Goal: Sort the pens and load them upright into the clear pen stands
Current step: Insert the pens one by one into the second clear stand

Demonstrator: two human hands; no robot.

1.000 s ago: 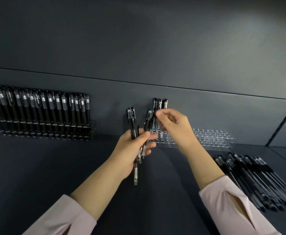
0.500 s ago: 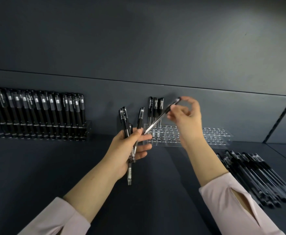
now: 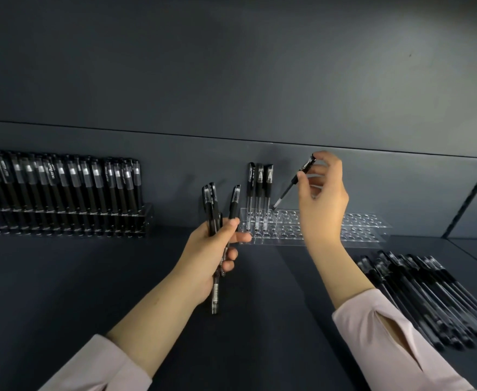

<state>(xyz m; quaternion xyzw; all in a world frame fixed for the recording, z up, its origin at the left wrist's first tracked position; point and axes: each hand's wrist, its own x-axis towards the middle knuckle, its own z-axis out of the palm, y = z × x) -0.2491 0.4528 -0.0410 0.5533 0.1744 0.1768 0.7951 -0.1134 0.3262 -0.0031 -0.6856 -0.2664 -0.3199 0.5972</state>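
My left hand [image 3: 211, 249] grips a small bunch of black pens [image 3: 214, 210], caps up, in front of the clear pen stand [image 3: 355, 221]. My right hand [image 3: 320, 201] pinches one black pen [image 3: 293, 183] near its cap end. That pen is tilted, with its lower end just above the stand's holes. Three pens [image 3: 259, 187] stand upright in the stand's left end.
A second stand [image 3: 62, 193] at the left is packed with several upright black pens. A pile of loose black pens [image 3: 429, 294] lies flat on the dark tabletop at the right. A dark wall rises right behind the stands.
My right hand has pulled one pen out of the left hand's bunch, moved it right and turned it steeper, lowering its end to the stand. The left hand has stayed almost still.
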